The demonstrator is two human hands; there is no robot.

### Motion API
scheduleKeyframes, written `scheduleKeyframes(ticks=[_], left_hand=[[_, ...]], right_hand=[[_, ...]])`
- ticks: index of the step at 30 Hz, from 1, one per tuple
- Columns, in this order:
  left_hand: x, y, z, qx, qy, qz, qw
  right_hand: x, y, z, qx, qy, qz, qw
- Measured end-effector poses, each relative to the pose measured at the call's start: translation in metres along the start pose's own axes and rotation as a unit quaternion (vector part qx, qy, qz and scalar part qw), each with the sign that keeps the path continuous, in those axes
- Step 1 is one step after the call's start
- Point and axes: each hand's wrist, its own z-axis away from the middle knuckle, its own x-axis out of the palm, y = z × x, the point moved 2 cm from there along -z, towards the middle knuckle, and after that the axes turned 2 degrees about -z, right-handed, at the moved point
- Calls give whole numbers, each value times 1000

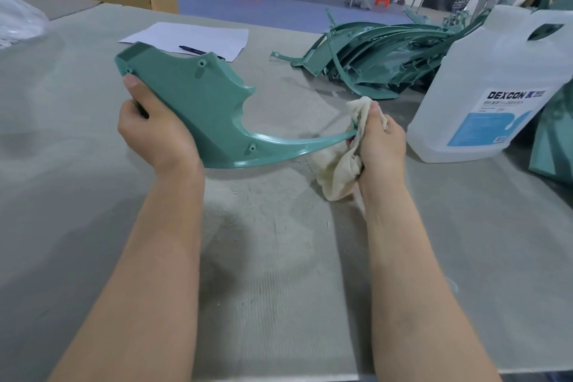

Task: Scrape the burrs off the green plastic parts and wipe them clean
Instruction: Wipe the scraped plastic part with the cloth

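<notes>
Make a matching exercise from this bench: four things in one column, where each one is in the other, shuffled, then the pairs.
Things
1. rag
2. pen
3. jug
4. green part

Places
A. lying on the paper
B. standing at the table's right side
C. bunched in the right hand, against the part's thin tip
D. gripped at its wide end by the left hand

Pairs: 1-C, 2-A, 3-B, 4-D

The grey table [279, 257] carries stacked green parts [372, 59], a jug [496, 87] and paper [192, 37].
</notes>
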Motion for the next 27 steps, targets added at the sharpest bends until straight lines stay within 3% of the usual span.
scheduleKeyframes(ticks=[3, 6, 12, 15, 19, 23, 27], left_hand=[[0, 0, 0, -5, -1, 3, 1000], [1, -1, 2, -5, -6, 4, 1000], [1, -6, -1, -39, -7, 17, 999], [1, -8, -2, -38, -5, 7, 999], [-3, -9, -8, -48, 10, 18, 999], [-6, -10, -12, -41, 25, 16, 999], [-7, -9, -14, -29, 36, 6, 999]], right_hand=[[0, 0, 1, 81, 17, -101, 991], [2, 2, 4, 144, -18, -217, 965], [-4, -4, 6, 159, -61, -383, 908], [0, -9, 7, 132, -110, -392, 904], [4, -16, 10, 113, -185, -317, 923], [1, -15, 13, 36, -138, -31, 989], [1, -14, 13, -21, -95, 117, 988]])
